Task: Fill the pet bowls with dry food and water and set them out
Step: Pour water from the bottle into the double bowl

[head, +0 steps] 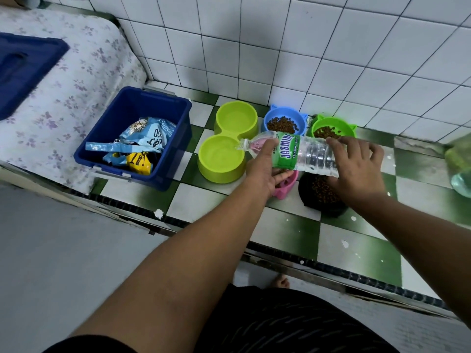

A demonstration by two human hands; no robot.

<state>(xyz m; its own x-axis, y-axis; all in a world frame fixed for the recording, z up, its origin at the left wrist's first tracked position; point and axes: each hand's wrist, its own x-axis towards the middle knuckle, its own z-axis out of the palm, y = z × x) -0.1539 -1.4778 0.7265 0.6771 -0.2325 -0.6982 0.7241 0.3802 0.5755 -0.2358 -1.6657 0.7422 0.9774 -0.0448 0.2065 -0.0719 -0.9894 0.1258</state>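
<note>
My left hand (262, 166) wraps the clear ribbed plastic water bottle with the green label (300, 154) at the label, and my right hand (356, 169) curls round its base. I judge it light, thin-walled and easily crushed, so the label band is the firmer hold. Its long axis lies nearly level. The mouth points leftward past my left grip, over one cup of the lime-green plastic double bowl (219, 174).

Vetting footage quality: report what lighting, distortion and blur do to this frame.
Head view: light soft and dim, no hard glare; wall tiles bow from wide-angle distortion; the black bowl lies in shade, its kibble dark; the water bottle label reads sharp; a greenish object at the right edge is smeared beyond telling.
</note>
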